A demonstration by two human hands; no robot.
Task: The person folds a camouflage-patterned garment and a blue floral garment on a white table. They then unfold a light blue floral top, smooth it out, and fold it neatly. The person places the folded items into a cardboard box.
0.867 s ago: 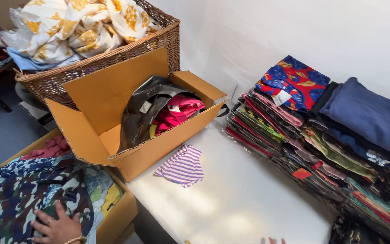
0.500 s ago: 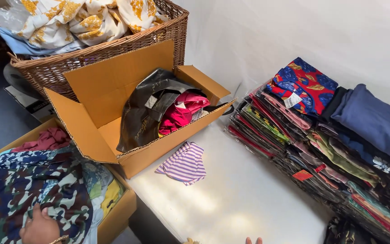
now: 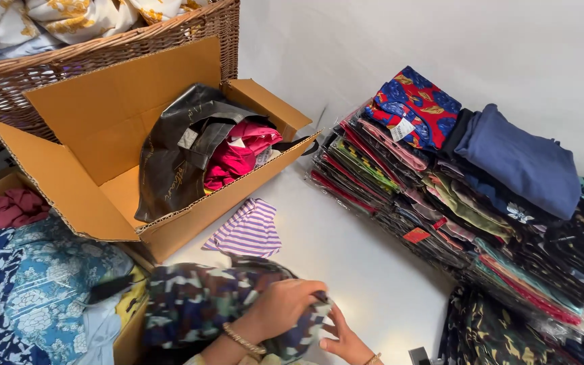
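Left hand [image 3: 284,307] grips the camouflage cloth [image 3: 204,304] from above while right hand [image 3: 347,341], seemingly pinching its edge below, steadies it over the table [image 3: 346,263].

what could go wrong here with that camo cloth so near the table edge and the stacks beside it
The camouflage garment hangs partly over the white table edge, held by the left hand and right hand; it might slide off toward the lower box of clothes. Spread out, it could drag the striped cloth along. The leaning row of bagged clothes looks loose and a bump could topple it.
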